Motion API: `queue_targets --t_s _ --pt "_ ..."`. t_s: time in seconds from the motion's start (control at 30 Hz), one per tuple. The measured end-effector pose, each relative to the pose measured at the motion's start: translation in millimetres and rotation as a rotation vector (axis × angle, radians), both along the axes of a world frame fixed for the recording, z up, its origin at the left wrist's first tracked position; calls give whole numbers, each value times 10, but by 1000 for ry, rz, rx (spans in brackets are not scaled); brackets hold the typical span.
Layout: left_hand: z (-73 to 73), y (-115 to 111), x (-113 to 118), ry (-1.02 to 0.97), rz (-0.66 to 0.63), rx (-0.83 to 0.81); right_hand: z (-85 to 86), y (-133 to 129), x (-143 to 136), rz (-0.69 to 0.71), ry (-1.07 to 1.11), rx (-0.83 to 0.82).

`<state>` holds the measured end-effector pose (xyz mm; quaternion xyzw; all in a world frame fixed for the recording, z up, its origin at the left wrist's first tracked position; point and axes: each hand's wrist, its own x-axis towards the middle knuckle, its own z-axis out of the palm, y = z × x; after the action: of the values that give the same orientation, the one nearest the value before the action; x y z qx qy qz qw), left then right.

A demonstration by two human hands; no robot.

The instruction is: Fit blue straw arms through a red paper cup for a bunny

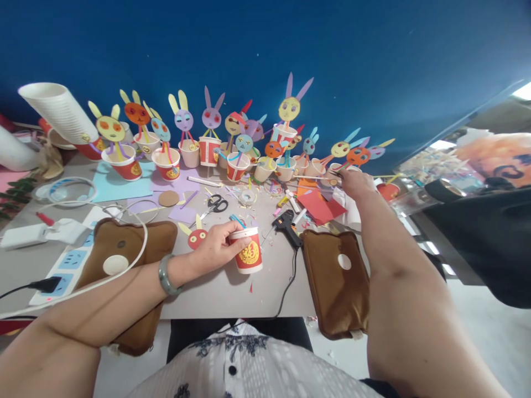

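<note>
My left hand grips a red paper cup with a gold emblem, upright near the table's front. A blue paper strip rises at the cup's rim by my fingers. Beside that hand lies a red paper rabbit head with pale yellow ears. My right hand is stretched to the back right, among the finished-looking rabbit cups. Its fingers are bent together near a small dark thin thing, too small to name. Closest to it is an orange rabbit figure. A black glue gun lies between my arms.
Rabbit cups line the wall, with a leaning stack of white cups at left. Black scissors, tape, red paper and scraps cover the middle. Brown pouches flank the front. Cables and a power strip lie left.
</note>
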<state>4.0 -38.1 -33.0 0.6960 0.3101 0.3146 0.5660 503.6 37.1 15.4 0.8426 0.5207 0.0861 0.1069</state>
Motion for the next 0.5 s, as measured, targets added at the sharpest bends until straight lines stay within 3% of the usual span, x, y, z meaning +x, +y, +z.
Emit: queue_targets --t_s 0.5 --pt "13 -1 1 6 -12 18 89 -30 -101 -23 -58 -92"
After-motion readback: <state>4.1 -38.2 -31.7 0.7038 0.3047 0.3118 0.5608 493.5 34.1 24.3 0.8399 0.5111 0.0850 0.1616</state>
